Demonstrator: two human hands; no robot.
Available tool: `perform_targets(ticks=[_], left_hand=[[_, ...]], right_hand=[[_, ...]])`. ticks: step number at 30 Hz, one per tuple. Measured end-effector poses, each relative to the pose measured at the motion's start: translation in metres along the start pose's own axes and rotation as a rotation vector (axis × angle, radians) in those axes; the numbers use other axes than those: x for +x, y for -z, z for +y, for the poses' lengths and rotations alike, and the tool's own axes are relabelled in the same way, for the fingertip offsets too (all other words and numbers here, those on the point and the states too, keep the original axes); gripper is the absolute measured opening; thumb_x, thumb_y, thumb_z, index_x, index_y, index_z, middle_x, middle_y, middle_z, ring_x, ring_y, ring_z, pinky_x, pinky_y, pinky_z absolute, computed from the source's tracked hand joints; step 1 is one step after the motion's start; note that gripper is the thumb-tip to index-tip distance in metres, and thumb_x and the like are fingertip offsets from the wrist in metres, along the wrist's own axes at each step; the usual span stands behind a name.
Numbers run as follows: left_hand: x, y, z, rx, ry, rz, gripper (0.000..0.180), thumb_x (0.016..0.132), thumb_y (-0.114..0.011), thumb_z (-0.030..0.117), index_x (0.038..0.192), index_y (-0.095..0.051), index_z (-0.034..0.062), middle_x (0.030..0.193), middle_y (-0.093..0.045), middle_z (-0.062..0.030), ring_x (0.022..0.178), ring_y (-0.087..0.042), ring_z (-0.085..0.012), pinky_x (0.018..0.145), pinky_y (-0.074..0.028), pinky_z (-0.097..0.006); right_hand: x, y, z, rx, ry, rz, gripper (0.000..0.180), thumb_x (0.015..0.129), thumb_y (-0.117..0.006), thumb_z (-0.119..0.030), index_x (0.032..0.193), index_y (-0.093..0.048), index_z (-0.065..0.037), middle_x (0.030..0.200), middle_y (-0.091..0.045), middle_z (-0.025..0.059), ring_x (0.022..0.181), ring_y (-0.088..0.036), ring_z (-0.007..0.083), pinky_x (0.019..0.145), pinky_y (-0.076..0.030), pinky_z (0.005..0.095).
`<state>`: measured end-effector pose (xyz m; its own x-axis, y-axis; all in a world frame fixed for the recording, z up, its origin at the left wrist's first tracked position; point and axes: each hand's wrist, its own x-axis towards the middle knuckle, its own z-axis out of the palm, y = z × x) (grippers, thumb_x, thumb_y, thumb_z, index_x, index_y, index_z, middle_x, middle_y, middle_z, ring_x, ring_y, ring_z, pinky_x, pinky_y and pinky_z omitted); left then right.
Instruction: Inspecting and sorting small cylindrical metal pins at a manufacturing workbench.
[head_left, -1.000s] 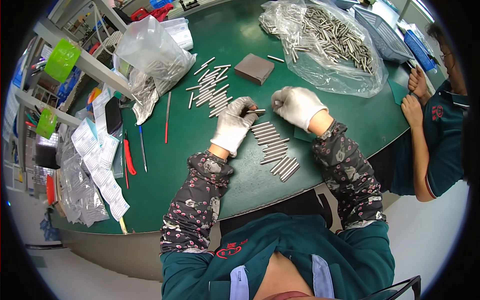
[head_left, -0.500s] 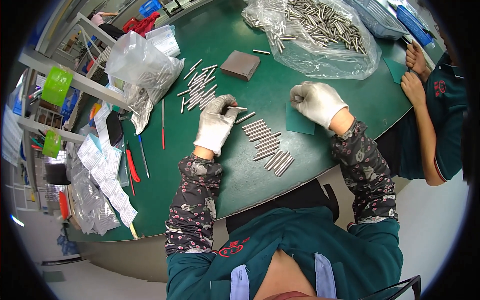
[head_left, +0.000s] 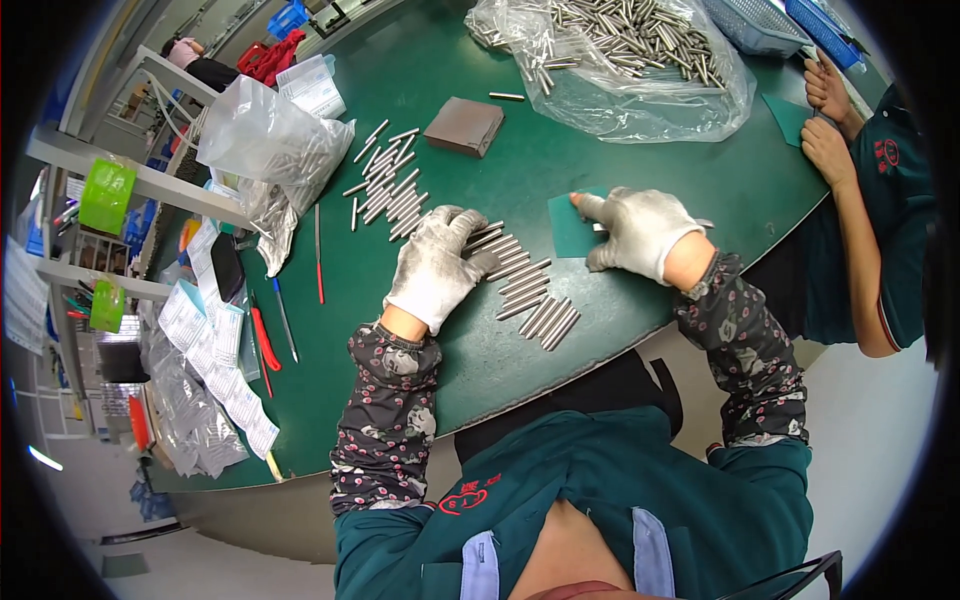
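Note:
My left hand (head_left: pixel 437 262), in a whitish work glove, is at the upper left end of a row of short metal pins (head_left: pixel 525 285). Its thumb and forefinger are apart, touching or close to the nearest pins, and the palm hides what lies under it. My gloved right hand (head_left: pixel 645 232) is over a small green sheet (head_left: pixel 570 228), its fingers bent. The end of a metal pin (head_left: pixel 600 227) shows between its thumb and forefinger. Another thin metallic piece shows by the wrist. A looser group of pins (head_left: pixel 390 185) lies beyond my left hand.
A brown block (head_left: pixel 464 127) and a single pin (head_left: pixel 507 97) lie farther back. An open clear bag of pins (head_left: pixel 640 50) is behind them. At left are another filled bag (head_left: pixel 270 140), pens, red-handled pliers (head_left: pixel 264 340) and papers. A co-worker's hands (head_left: pixel 828 130) are at the right edge.
My left hand has let go of the pin it held and its fingers have spread at the row. My right hand has come down over the green sheet. The view has shifted slightly.

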<state>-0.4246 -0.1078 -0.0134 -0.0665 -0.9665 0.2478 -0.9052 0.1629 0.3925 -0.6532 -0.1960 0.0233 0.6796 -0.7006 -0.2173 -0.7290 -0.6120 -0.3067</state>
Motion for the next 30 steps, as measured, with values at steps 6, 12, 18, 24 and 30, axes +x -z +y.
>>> perform_targets(ticks=[6, 12, 18, 24, 30], left_hand=[[0.005, -0.007, -0.006, -0.15, 0.069, 0.06, 0.018, 0.074, -0.06, -0.001, 0.091, -0.061, 0.0031, 0.088, -0.058, -0.0102, 0.082, -0.058, -0.0239, 0.073, -0.047, -0.03], [0.018, -0.001, -0.016, -0.172, 0.117, -0.063, 0.014, 0.073, -0.063, 0.011, 0.088, -0.063, 0.0096, 0.086, -0.058, -0.0088, 0.08, -0.058, -0.027, 0.071, -0.047, -0.034], [0.031, 0.003, -0.014, -0.053, 0.11, -0.167, 0.014, 0.072, -0.063, 0.015, 0.085, -0.063, 0.01, 0.084, -0.057, -0.0089, 0.079, -0.057, -0.0275, 0.069, -0.046, -0.035], [0.032, 0.001, -0.016, -0.091, -0.002, -0.154, 0.012, 0.072, -0.061, 0.001, 0.083, -0.057, 0.0018, 0.078, -0.054, -0.0109, 0.075, -0.055, -0.026, 0.067, -0.044, -0.032], [0.032, -0.008, -0.01, -0.11, -0.086, -0.008, 0.015, 0.071, -0.063, 0.003, 0.085, -0.058, 0.004, 0.08, -0.055, -0.009, 0.076, -0.056, -0.0261, 0.067, -0.046, -0.033]], right_hand=[[0.029, -0.006, -0.018, -0.005, 0.055, 0.047, 0.04, 0.07, -0.064, -0.024, 0.107, -0.056, -0.01, 0.097, -0.06, 0.0147, 0.089, -0.059, 0.0306, 0.075, -0.047, 0.0397], [0.041, -0.006, -0.022, -0.003, 0.107, 0.083, 0.053, 0.068, -0.065, -0.033, 0.117, -0.054, -0.015, 0.094, -0.059, 0.014, 0.086, -0.06, 0.0302, 0.073, -0.048, 0.0384], [0.049, 0.021, -0.022, 1.154, 0.397, 0.635, 0.041, 0.088, -0.045, -0.038, 0.068, -0.058, -0.005, 0.056, -0.049, -0.0012, 0.049, -0.044, 0.0056, 0.046, -0.034, 0.0187], [0.062, -0.011, -0.029, 2.093, 0.245, 0.329, 0.048, 0.09, -0.031, -0.039, 0.055, -0.041, -0.008, 0.046, -0.035, 0.0027, 0.04, -0.03, 0.0126, 0.04, -0.023, 0.025], [0.055, -0.017, -0.031, 1.994, 0.25, 0.335, 0.042, 0.087, -0.035, -0.033, 0.055, -0.039, -0.007, 0.047, -0.035, 0.0032, 0.041, -0.029, 0.0122, 0.041, -0.023, 0.0246]])
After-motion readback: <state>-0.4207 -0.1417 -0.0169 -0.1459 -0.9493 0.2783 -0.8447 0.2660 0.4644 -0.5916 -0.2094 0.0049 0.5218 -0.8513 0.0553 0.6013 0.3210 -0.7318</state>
